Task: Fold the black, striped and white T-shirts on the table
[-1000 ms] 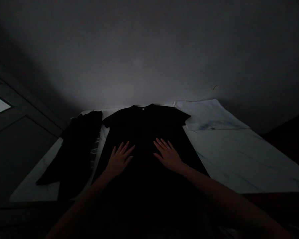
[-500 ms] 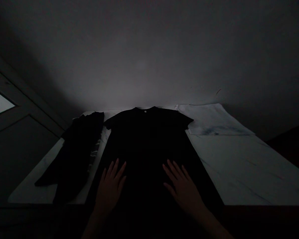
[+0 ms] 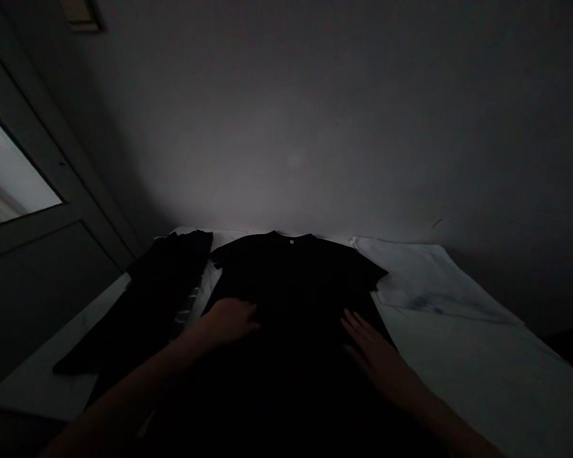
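A black short-sleeved T-shirt (image 3: 291,286) lies spread flat, its collar with a small white label toward the wall. My left hand (image 3: 233,318) rests on the left part of the shirt, turned sideways; its fingers are dark and partly hidden, so I cannot tell whether they grip the cloth. On the shirt's right part, my right hand (image 3: 370,346) lies open with its fingers stretched out. The lower part of the shirt fades into darkness.
Dark clothes (image 3: 162,305) lie in a heap left of the shirt. A whitish folded cloth (image 3: 424,273) is at the back right of the pale marbled table (image 3: 463,362). A plain wall (image 3: 296,127) rises behind; a door (image 3: 42,235) stands at the left.
My left hand has moved farther up the shirt and turned, its fingers now pointing right. My right hand has shifted right in view. The camera has tilted up, showing more wall.
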The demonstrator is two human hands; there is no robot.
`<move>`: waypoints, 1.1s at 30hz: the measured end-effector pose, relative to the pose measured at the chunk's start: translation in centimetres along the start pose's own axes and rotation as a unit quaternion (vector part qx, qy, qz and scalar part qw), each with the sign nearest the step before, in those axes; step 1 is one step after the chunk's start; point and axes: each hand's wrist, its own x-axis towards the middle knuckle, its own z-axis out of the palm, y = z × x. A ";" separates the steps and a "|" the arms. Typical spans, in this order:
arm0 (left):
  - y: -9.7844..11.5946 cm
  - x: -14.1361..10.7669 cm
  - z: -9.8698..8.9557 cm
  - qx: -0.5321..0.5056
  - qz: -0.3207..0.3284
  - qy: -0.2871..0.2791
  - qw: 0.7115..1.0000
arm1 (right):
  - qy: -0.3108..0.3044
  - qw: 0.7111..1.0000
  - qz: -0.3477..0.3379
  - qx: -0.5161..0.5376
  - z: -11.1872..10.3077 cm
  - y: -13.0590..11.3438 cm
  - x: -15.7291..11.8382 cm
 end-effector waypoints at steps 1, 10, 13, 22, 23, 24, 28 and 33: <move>0.6 3.2 -0.5 -0.010 0.046 0.011 0.999 | -0.029 0.999 -0.021 0.014 -0.1 -0.8 2.8; -0.4 22.8 3.0 -0.024 -0.086 0.159 0.983 | -0.050 0.988 0.122 -0.075 1.8 2.1 25.1; -3.0 26.1 2.6 -0.036 -0.113 0.155 0.981 | -0.050 0.980 0.174 -0.078 1.4 5.3 29.5; -8.9 29.4 2.9 -0.039 -0.124 0.174 0.976 | -0.030 0.975 0.198 -0.099 1.7 11.7 32.9; -9.0 29.4 2.9 -0.044 -0.123 0.179 0.975 | -0.028 0.974 0.198 -0.102 1.9 11.9 32.9; -8.9 29.2 2.9 -0.048 -0.123 0.185 0.974 | -0.024 0.974 0.198 -0.105 2.1 11.9 32.9; -8.2 28.1 2.4 -0.063 -0.131 0.203 0.968 | -0.003 0.968 0.213 -0.132 2.4 11.2 32.7; -7.8 23.5 2.9 -0.070 -0.156 0.195 0.966 | 0.095 0.972 0.137 -0.166 2.9 6.4 33.6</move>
